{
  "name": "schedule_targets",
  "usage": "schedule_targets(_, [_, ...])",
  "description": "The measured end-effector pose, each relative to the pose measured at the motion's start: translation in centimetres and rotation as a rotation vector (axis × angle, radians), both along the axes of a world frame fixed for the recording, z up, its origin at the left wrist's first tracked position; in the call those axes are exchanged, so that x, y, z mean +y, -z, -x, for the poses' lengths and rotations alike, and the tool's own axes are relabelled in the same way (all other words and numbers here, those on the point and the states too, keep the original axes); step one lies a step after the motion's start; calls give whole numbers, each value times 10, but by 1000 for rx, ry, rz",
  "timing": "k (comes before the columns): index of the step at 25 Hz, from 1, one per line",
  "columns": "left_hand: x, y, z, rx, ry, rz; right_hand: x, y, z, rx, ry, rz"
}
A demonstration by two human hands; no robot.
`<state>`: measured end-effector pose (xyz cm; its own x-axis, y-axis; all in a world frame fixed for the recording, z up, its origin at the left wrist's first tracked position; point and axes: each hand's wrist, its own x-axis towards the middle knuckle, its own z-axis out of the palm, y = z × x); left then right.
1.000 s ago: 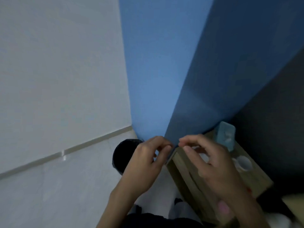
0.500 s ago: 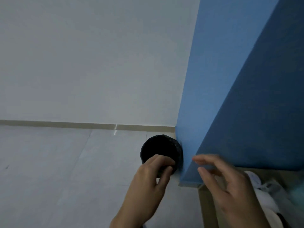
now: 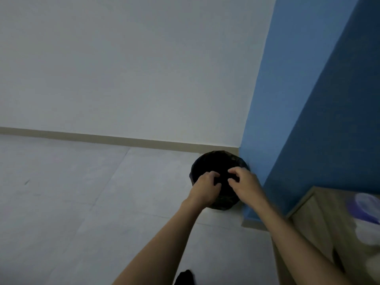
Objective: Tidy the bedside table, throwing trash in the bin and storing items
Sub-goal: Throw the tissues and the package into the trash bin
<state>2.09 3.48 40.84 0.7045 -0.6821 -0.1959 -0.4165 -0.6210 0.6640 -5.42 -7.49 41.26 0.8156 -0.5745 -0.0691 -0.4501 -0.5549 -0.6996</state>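
Pale floor tiles point(image 3: 82, 202) meet a white wall point(image 3: 123, 68) along a beige skirting point(image 3: 102, 138), with a blue wall point(image 3: 308, 99) rising at right. Both forearms reach forward and down from the lower edge of the head view toward a black bin point(image 3: 216, 163) that stands on the floor in the corner, against the blue wall's edge.

The left hand point(image 3: 205, 188) hovers over the bin's near rim, its back to the camera, fingers curled inward and close together. The right hand point(image 3: 244, 186) sits just beside it, above the bin's right half, thumb and fingers bent in a loose, narrow pinch. Whether either hand holds anything cannot be told; the fingertips blur against the dark liner and nothing is clearly seen between them. The two hands are near each other but apart.

The bin's inside is a black mass with no contents made out, and its front is covered by the hands. At lower right, a wooden bedside table point(image 3: 320, 219) is cut off by the frame; blurred white and purple shapes point(image 3: 366, 208) lie on it, too smeared to identify. A dark shape point(image 3: 185, 277) shows at the bottom edge, cropped. No writing or labels can be read anywhere.
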Motion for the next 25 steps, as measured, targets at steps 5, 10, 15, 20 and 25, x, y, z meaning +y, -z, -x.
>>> schedule_targets(5, [-31, 107, -48, -70, 86, -237, -35, 112, -51, 346, -156, 88])
schedule_targets(10, [-61, 188, -85, -134, 305, -456, -65, 200, -78, 479, -339, 178])
schedule_targets(15, [-66, 230, -85, -218, 391, -549, -69, 243, -77, 572, -429, 368])
schedule_targets(20, [-56, 222, -62, -306, 338, -496, -59, 239, -60, 553, -401, 432])
schedule_targets(25, [-11, 212, -15, -270, 405, -544, -10, 239, -7, 560, -387, 330])
